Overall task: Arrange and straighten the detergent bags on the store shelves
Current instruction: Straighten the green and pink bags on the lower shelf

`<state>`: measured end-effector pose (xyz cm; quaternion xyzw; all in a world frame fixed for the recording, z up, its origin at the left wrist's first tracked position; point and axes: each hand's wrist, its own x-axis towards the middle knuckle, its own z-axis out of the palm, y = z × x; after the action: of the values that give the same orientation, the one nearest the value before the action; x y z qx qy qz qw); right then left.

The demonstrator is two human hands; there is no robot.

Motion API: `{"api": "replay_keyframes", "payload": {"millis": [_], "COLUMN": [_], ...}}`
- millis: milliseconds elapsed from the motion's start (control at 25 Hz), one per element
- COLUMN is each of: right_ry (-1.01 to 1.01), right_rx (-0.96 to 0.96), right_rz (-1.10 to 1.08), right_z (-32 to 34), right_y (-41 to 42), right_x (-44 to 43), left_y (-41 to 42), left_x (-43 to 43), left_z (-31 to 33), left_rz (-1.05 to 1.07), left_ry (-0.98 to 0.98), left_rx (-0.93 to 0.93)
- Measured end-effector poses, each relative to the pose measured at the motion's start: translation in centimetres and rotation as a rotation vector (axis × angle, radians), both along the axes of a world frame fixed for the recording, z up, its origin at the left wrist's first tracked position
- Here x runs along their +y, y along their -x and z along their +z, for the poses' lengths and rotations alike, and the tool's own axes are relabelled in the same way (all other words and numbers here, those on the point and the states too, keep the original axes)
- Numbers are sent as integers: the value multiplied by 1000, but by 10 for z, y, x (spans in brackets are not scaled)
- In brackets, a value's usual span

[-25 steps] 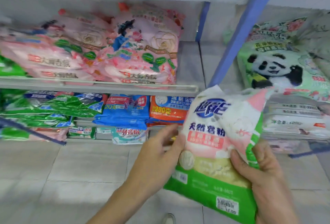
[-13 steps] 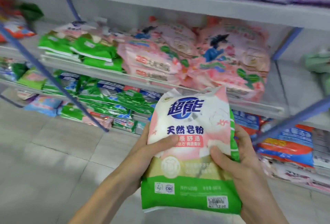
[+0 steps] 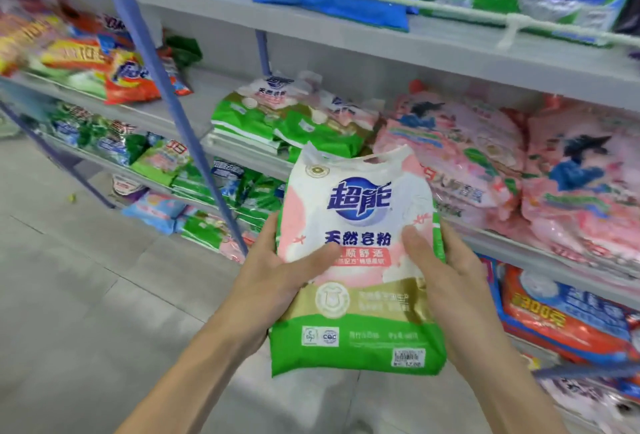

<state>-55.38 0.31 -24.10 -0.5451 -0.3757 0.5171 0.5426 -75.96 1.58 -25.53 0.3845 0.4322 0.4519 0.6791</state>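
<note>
My white, pink and green detergent bag (image 3: 356,212) stands upright, label facing me, gripped by my left hand (image 3: 273,281) and right hand (image 3: 453,281); matching bags (image 3: 277,115) lie stacked behind it.

Bare left hand (image 3: 273,281), bare right hand (image 3: 450,277); forearms bare to frame edge.

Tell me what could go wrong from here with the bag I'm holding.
1. The held bag is gripped at its sides by the left hand and right hand, with no support visible under it, so it might slip to the floor.
2. The matching green-and-white stack on the middle shelf lies uneven near the front edge. Another bag on top could slide off.
3. The pink bags crowd right beside that stack, so pushing in could knock them askew.
</note>
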Motion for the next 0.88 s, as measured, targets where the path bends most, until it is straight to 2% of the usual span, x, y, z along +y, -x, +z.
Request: {"api": "replay_keyframes", "payload": {"millis": [160, 440, 600, 680, 760, 840, 880], "right_ry": [0, -24, -59, -83, -6, 102, 138], "right_rx": [13, 4, -52, -71, -184, -354, -425], "right_rz": [21, 0, -4, -88, -251, -276, -252], "right_z": [-8, -3, 12, 21, 23, 18, 13], "right_y": [25, 55, 80, 86, 77, 63, 58], "right_x": [42, 138, 191, 225, 264, 299, 311], "left_y": [25, 59, 82, 86, 78, 64, 54], "left_x": [47, 150, 205, 244, 292, 333, 349], "left_z": [7, 16, 37, 52, 65, 64, 57], "left_rz": [39, 42, 74, 86, 154, 192, 163], "left_ry": [-48, -91, -157, -227, -249, -213, -219], "left_rx": [90, 118, 184, 195, 240, 350, 467]}}
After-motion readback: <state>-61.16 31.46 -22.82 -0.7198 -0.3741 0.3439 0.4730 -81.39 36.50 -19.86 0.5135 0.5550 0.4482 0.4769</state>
